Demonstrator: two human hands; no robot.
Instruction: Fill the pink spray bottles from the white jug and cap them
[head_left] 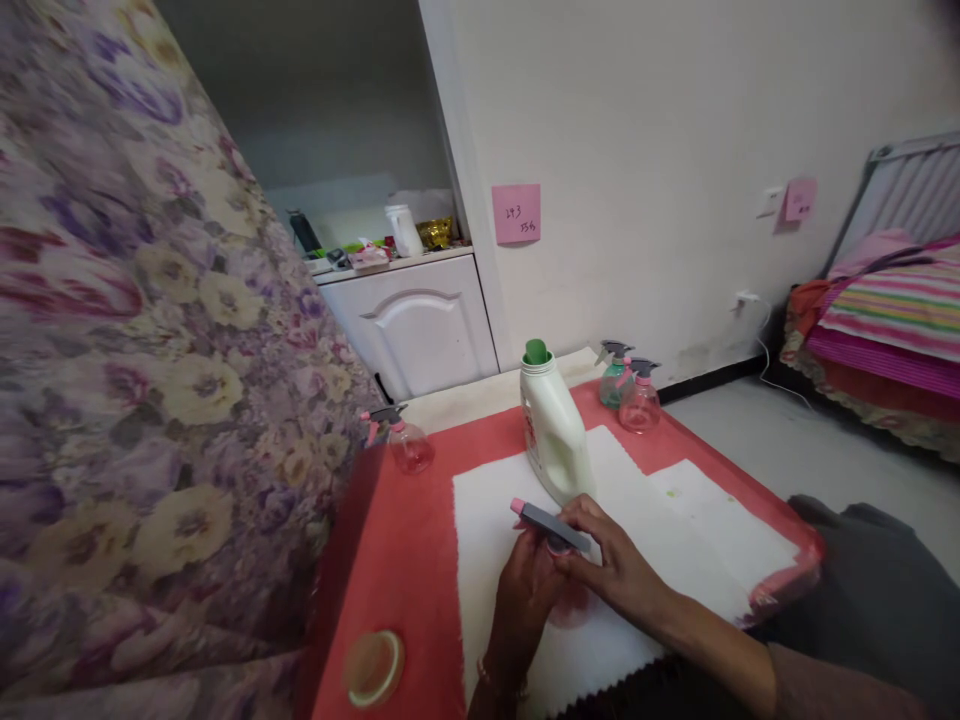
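1. A spray bottle (556, 526) with a grey head and a pink nozzle is held in both hands above the near half of the bench (409, 545); its clear body is partly covered by the fingers.
2. The left hand (523, 590) is wrapped around the neck and upper body of this bottle, and a bracelet (501, 680) is worn at the wrist.
3. The right hand (600, 545) is closed on the rear end of the grey head, with the thumb laid below it; the nozzle is pointed towards the left edge of the bench.
4. Just beyond the hands, towards the far edge, a pale jug (555, 435) is stood upright, with a green piece (536, 352) set in its open mouth. Whether the jug is touched by the right fingers cannot be told.
5. By the far right corner, a green spray bottle (616, 388) and a clear spray bottle (640, 410) are placed close together.
6. Near the far left corner, another spray bottle (412, 449) is stood on the red surface.
7. A round lid-like object (373, 668) is laid by the near left corner.
8. The middle and right side are covered by white cloth (484, 520).
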